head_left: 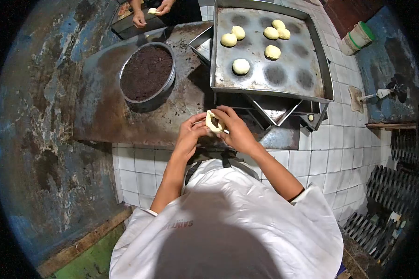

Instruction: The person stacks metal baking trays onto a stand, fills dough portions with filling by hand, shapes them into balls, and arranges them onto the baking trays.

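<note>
Between my two hands is a piece of pale yellow dough (211, 123), cupped open with a dark filling inside. My left hand (191, 135) grips its left side with curled fingers. On the other side, my right hand (236, 131) pinches the dough's rim, its fingers partly covering the opening. Ahead to the left, a round metal bowl (172, 80) holds a dark brown crumbly filling (146, 72). Several round dough balls (240, 66) sit on a large square metal tray (251, 83) ahead to the right, some touching one another.
More metal trays (277, 111) are stacked crookedly under the top one. The worn metal table (98, 107) carries the bowl. Across it, another person's hands (149, 12) hold a piece of dough. Green-lidded tubs (358, 37) stand far right, and dark slatted racks (391, 190) lie at lower right.
</note>
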Tool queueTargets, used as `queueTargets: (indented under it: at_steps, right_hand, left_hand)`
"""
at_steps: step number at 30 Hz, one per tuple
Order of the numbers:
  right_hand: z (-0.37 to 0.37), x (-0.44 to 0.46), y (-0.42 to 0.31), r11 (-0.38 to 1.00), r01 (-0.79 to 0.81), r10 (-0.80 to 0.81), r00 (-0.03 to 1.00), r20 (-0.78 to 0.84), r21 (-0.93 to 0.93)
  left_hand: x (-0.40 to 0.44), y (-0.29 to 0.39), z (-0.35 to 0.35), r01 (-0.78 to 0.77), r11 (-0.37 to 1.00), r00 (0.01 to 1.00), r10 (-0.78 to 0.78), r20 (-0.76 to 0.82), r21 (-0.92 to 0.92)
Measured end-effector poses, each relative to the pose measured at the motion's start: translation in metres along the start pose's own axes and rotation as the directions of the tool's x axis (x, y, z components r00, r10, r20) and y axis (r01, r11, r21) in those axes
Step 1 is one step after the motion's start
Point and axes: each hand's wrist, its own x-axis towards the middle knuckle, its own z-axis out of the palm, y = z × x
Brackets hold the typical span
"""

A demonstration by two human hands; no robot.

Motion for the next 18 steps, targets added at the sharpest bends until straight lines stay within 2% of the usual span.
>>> queueTargets:
  at_steps: [4, 5, 7, 8, 9, 10, 11, 12, 14, 16, 17, 18]
  right_hand:
    - [-0.003, 0.006, -0.021, 0.998, -0.029, 0.035, 0.993, -0.113, 0.058]
    - [-0.001, 0.008, -0.024, 0.992, 0.066, -0.041, 0.972, -0.23, 0.104]
    - [0.002, 0.014, -0.033, 0.992, 0.068, -0.044, 0.978, -0.204, 0.11]
    - [0.002, 0.017, -0.039, 0.991, 0.062, -0.04, 0.982, -0.185, 0.118]
    - [0.004, 0.02, -0.057, 0.98, 0.022, 0.008, 0.989, -0.15, 0.196]
    - [0.011, 0.023, -0.06, 0.981, 0.026, 0.002, 0.99, -0.144, 0.191]
    - [0.018, 0.025, -0.061, 0.995, 0.045, -0.034, 0.992, -0.124, 0.085]
    - [0.025, 0.027, -0.062, 0.998, 0.065, -0.067, 0.993, -0.102, -0.023]
    - [0.031, 0.035, -0.067, 0.996, 0.088, -0.088, 0.986, -0.142, -0.009]
    - [0.026, 0.045, -0.084, 0.996, 0.05, -0.063, 0.979, -0.195, -0.069]
    - [0.027, 0.049, -0.084, 0.998, 0.064, -0.064, 0.958, -0.278, -0.011]
    - [0.024, 0.054, -0.095, 0.997, 0.017, 0.007, 0.952, -0.306, 0.074]
  left_hand:
    - [-0.005, 0.011, 0.004, -0.16, 0.986, 0.985, 0.163, -0.051, 0.055]
    - [-0.005, 0.012, 0.005, -0.226, 0.974, 0.97, 0.226, -0.086, 0.017]
    - [-0.002, 0.009, 0.008, -0.376, 0.925, 0.912, 0.361, -0.192, -0.047]
    - [0.0, 0.009, 0.01, -0.384, 0.922, 0.909, 0.367, -0.197, -0.052]
    - [-0.001, 0.015, 0.016, -0.457, 0.874, 0.866, 0.393, -0.31, -0.168]
    - [-0.001, 0.018, 0.019, -0.529, 0.804, 0.816, 0.396, -0.421, -0.27]
    - [0.001, 0.018, 0.018, -0.541, 0.8, 0.804, 0.402, -0.438, -0.259]
    - [0.001, 0.016, 0.014, -0.543, 0.796, 0.803, 0.401, -0.44, -0.265]
    - [0.003, 0.015, 0.006, -0.508, 0.722, 0.861, 0.414, -0.296, -0.47]
    - [-0.006, 0.025, 0.003, -0.495, 0.753, 0.868, 0.404, -0.29, -0.433]
    - [-0.011, 0.03, 0.002, -0.473, 0.739, 0.88, 0.419, -0.222, -0.479]
    - [-0.016, 0.037, 0.001, -0.447, 0.724, 0.886, 0.438, -0.15, -0.526]
